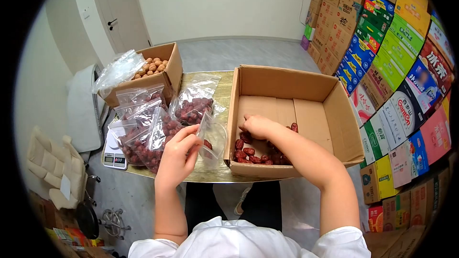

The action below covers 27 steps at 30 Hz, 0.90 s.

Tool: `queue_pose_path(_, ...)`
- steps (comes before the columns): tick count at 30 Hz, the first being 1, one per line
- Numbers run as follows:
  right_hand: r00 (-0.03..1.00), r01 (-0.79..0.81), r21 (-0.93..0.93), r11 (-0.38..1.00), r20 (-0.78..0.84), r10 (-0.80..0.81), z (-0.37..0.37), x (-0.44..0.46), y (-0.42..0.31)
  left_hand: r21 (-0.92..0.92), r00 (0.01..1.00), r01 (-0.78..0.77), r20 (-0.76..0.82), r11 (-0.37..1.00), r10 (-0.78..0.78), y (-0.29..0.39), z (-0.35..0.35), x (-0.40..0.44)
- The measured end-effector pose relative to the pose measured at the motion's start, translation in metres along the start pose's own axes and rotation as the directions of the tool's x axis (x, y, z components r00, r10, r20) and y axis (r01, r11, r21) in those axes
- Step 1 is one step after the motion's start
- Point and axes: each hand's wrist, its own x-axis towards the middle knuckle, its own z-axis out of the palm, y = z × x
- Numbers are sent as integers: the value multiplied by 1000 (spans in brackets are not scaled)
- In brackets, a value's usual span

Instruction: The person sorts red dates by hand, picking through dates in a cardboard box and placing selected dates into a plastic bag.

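Left hand (180, 149) holds clear bag (216, 138) near front edge of tabletop (203, 176), right hand (258, 127) inside carton (291, 80), near red dates (248, 152), grip unclear

A white wall (220, 5) stands at the far side, a pale door (119, 12) at far left; a cream chair (52, 165) sits on grey floor (267, 51) at near left, and stacked boxes (382, 67) line the right

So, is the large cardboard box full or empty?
Neither: it is partly filled. Red dates lie in the near left part of the cardboard box, while much of its bottom shows bare.
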Motion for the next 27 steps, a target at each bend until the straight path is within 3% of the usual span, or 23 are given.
queue_pose_path(5, 982, -124, 97, 988, -134, 136, -41, -10, 2, -9, 996, 18, -89, 1000, -19, -3, 10, -5)
queue_pose_path(7, 877, -32, 219, 975, -463, 133, -60, -22, -1, -21, 994, 24, -106, 999, -27, -6, 13, -7)
queue_pose_path(8, 877, -29, 217, 976, -462, 129, -65, -25, -4, -37, 992, 30, -119, 999, -34, -7, 16, -8)
queue_pose_path(10, 677, 295, 255, 921, -735, -13, -75, -31, -11, -43, 990, 10, -142, 999, -16, -15, 25, -10)
queue_pose_path(11, 678, 298, 252, 921, -734, -19, -83, -35, -18, -47, 987, -13, -163, 999, 5, -17, 28, -10)
queue_pose_path(13, 662, 515, 388, 764, -747, -66, -96, -40, -37, -38, 987, -17, -161, 999, 11, -14, 32, -8)
queue_pose_path(17, 700, 608, 442, 660, -690, -183, -95, -41, -63, -46, 988, -50, -152, 998, 42, -11, 37, -6)
queue_pose_path(19, 752, 590, 488, 643, -622, -219, -93, -44, -70, -40, 988, -45, -151, 998, 38, -8, 36, -5)
queue_pose_path(22, 721, 597, 457, 659, -665, -193, -92, -42, -66, -23, 988, -40, -150, 999, 36, -9, 36, -6)
queue_pose_path(25, 698, 491, 476, 729, -716, -2, -86, -33, -49, -9, 989, -42, -144, 999, 40, -9, 36, -7)
queue_pose_path(27, 668, 466, 442, 767, -744, 23, -78, -27, -36, -5, 990, -42, -135, 999, 41, -9, 35, -7)
